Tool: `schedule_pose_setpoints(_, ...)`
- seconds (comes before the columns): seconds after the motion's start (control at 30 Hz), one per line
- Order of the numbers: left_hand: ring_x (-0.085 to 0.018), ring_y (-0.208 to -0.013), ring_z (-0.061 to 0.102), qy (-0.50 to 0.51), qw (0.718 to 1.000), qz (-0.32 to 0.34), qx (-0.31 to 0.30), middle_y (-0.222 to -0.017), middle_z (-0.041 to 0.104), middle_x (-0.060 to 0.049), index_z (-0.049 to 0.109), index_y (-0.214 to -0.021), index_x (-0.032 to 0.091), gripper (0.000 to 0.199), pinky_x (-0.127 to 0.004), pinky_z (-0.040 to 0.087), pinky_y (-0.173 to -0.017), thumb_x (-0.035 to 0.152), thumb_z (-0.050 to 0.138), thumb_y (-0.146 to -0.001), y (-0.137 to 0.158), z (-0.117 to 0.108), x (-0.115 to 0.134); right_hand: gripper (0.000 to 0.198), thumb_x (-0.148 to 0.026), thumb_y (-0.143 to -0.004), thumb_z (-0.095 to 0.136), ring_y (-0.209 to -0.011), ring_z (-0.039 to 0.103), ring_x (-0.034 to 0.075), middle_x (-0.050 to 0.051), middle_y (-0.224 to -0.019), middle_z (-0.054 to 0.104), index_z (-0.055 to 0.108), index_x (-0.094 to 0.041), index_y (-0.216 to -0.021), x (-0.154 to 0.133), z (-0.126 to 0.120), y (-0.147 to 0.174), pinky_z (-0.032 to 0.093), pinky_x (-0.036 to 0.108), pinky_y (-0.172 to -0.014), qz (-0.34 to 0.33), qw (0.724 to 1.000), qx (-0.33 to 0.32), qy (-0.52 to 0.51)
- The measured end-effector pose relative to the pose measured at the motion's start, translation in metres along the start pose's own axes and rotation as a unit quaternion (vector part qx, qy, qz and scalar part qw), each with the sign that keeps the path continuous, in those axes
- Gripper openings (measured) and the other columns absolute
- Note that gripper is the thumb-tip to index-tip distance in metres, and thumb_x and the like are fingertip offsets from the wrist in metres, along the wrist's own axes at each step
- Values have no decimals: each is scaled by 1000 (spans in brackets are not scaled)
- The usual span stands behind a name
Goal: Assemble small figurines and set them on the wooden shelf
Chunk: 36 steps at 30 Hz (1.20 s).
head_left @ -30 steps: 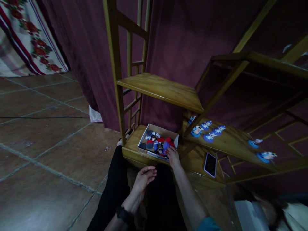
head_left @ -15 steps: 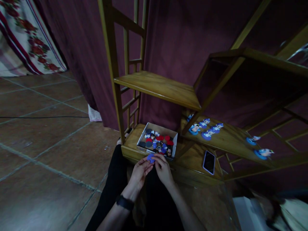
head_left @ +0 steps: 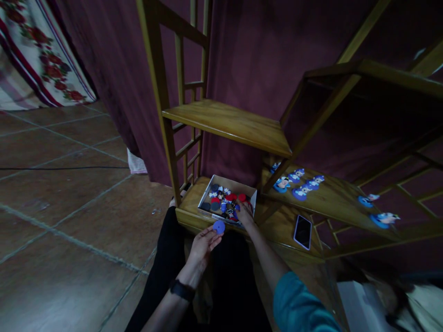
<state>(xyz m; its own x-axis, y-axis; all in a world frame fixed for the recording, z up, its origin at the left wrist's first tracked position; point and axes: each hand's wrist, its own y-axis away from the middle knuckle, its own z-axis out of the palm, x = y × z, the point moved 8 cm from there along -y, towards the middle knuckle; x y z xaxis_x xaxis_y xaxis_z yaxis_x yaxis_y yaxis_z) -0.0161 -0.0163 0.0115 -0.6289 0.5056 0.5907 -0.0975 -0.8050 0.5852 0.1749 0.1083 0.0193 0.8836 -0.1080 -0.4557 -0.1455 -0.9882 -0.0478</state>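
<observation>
My left hand (head_left: 204,244) is closed on a round violet-blue disc (head_left: 218,227), pinched at its lower edge. A small dark mark shows at the disc's middle. Beyond it, an open cardboard box (head_left: 204,198) holds a jumble of small figures (head_left: 224,196), red discs (head_left: 242,197) and dark grey discs (head_left: 205,206). My right hand (head_left: 245,214) reaches over the front edge into the box's right side. Its fingertips are among the pieces near a blue one; they are small and blurred, so I cannot tell what they grip.
The box stands on the low board of a wooden shelf unit (head_left: 224,124). A phone (head_left: 302,231) lies on the board to the right. Several blue-based figures (head_left: 300,191) stand on a raised shelf (head_left: 339,207). A wooden post (head_left: 162,101) rises left of the box.
My right hand has let go of the violet-blue disc and moved forward and right into the box. My left hand keeps the disc, now more fully in view.
</observation>
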Motion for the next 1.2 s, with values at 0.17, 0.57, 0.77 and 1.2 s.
schedule_pose_setpoints(0.17,-17,-71,68,-2,1000,1,11,-80,70,-11,62,-92,10,20,-24,54,-66,6,63,-72,1,-5,-1,43,-15,-68,57,-109,47,25,10,-112,58,58,-22,-111,0,9,-9,31,30,-93,6,1000,-15,-4)
schedule_pose_setpoints(0.57,-16,-70,68,0,1000,-9,16,-78,70,-11,60,-95,10,22,-25,54,-68,7,62,-73,5,-6,-9,19,-25,-73,58,-83,64,16,1,-87,68,61,-21,-92,20,19,5,54,32,-73,138,793,-34,-593)
schedule_pose_setpoints(0.77,-17,-71,68,0,1000,1,-3,-80,70,-12,61,-94,10,20,-26,54,-68,8,61,-74,10,1,-7,9,-21,-73,64,-89,64,15,1,-86,69,62,-20,-82,-11,16,33,55,30,-80,149,605,-98,-776)
schedule_pose_setpoints(1.2,-15,-70,67,4,999,4,-34,-81,70,-12,63,-94,9,20,-25,54,-70,8,62,-74,25,13,-7,35,-30,-65,71,-85,62,15,1,-98,66,63,-22,-98,-33,-25,96,53,28,-72,81,751,-59,-653)
